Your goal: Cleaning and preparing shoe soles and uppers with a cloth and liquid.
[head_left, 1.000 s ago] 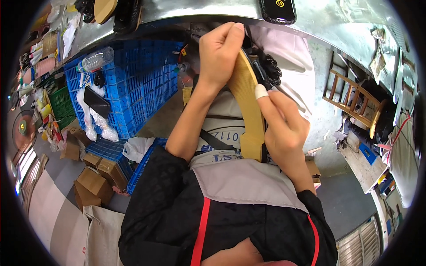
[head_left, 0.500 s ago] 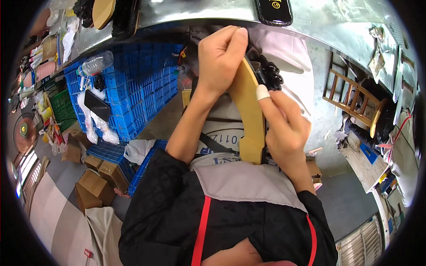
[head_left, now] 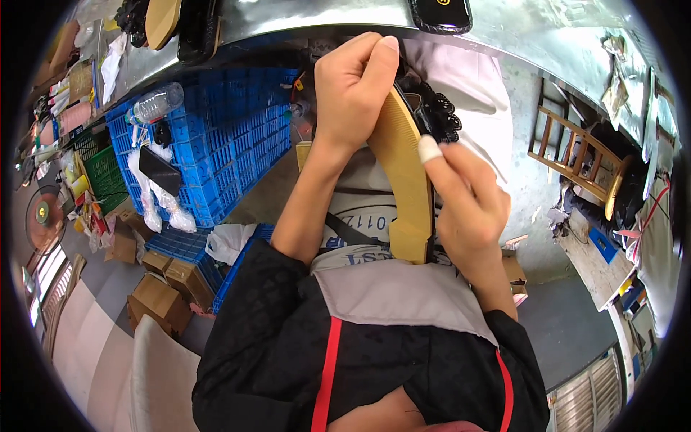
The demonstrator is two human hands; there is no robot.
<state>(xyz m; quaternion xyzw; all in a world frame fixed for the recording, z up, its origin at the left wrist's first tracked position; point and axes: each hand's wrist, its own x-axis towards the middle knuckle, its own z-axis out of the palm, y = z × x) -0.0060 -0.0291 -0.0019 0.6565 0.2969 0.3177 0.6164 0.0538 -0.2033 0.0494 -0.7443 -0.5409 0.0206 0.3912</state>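
A slipper-like shoe is tilted over my lap, its tan ribbed sole (head_left: 410, 173) facing me and its heel end against my apron. Black lacy trim (head_left: 439, 115) shows on its far right side. My left hand (head_left: 351, 93) is closed round the upper end of the shoe, thumb on top. At the sole's right edge is my right hand (head_left: 471, 205), fingers curled together in a pinch. One of its digits wears a white cover (head_left: 429, 148) at the tip, close against the shoe's side. Whatever lies inside that pinch is hidden.
A metal table (head_left: 317, 18) spans the top, holding a dark sole (head_left: 440, 16) and a tan sole (head_left: 163, 21). At left stand blue crates (head_left: 237, 137) with a plastic bottle (head_left: 155, 104) and a phone (head_left: 159, 171). A wooden stool (head_left: 579, 155) lies to the right.
My right hand has shifted slightly right and down along the sole's edge. The left hand has moved a little left with the shoe, and the lacy trim shows more openly.
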